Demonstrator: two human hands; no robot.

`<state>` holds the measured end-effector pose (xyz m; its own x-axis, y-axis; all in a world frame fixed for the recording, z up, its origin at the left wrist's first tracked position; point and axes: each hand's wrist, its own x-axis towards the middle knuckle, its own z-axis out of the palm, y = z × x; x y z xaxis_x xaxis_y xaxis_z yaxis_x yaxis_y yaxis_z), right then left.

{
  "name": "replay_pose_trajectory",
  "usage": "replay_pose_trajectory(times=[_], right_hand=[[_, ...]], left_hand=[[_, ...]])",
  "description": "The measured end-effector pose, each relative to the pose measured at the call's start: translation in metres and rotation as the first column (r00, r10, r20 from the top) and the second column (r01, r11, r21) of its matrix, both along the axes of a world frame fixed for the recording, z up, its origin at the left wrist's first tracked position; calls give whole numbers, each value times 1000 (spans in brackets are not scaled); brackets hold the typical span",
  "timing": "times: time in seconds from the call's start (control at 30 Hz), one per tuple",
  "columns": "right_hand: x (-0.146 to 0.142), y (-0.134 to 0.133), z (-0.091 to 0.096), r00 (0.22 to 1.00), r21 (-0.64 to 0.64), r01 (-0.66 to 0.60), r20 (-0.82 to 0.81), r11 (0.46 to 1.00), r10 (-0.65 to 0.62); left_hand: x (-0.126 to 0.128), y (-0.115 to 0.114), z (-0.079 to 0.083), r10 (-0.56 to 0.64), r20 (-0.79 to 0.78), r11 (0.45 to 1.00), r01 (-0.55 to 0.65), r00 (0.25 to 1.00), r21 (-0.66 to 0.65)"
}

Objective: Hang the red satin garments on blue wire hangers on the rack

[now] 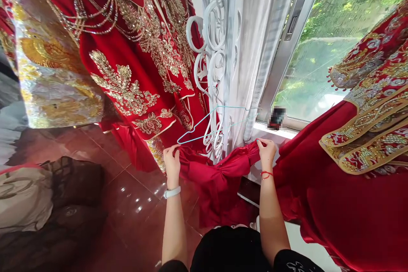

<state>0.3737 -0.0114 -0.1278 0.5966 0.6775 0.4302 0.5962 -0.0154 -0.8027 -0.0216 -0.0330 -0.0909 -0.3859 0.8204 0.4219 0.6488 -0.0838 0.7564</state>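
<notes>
A plain dark-red dress (219, 178) with gathered puff shoulders hangs between my two hands, its skirt dropping toward the floor. My left hand (172, 161) pinches one shoulder at its upper edge. At the opposite shoulder, my right hand (266, 151) pinches the fabric between thumb and fingers. Just beyond the dress is a thin light-blue wire hanger (198, 124), apart from both hands. Its hook end reaches toward the window side. The lower skirt is partly hidden by my body.
White scrollwork metal rack (214, 25) stands ahead. Red gold-embroidered garments (127, 89) hang on the left, and a beaded red gown (338, 195) on the right. A window (328, 51) is behind. Bags or bundled cloth (25, 195) lie at lower left on the tiled floor (127, 208).
</notes>
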Motion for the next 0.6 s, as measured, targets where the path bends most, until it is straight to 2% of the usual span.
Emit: replay_pose_trajectory(times=[0.1,0.2,0.27,0.37,0.43,0.5,0.6], right_hand=[[1,-5,-13,998,-76,-68,-1,995,68],[4,-8,-20,998,-114,-41,-60,993,34],[7,-9,-24,976,-166,-24,-218,986,-13],[11,-11,-32,875,-238,-144,-483,960,11],[11,-14,-37,809,-237,-262,-583,935,79],[9,-17,-41,743,-210,-352,-656,912,135],[3,-20,-43,634,-115,-410,-749,905,192]], left_hand=[[3,-5,-9,-63,-78,992,54,995,-111],[3,-12,-13,-50,-186,971,4,981,-239],[3,-15,-16,-2,-273,961,-73,962,-267],[3,-17,-26,90,-334,968,-161,938,-190],[4,-16,-37,105,-235,974,-148,966,-173],[6,-14,-51,95,-18,971,-97,995,-216],[10,-14,-73,113,235,963,-47,965,-267]])
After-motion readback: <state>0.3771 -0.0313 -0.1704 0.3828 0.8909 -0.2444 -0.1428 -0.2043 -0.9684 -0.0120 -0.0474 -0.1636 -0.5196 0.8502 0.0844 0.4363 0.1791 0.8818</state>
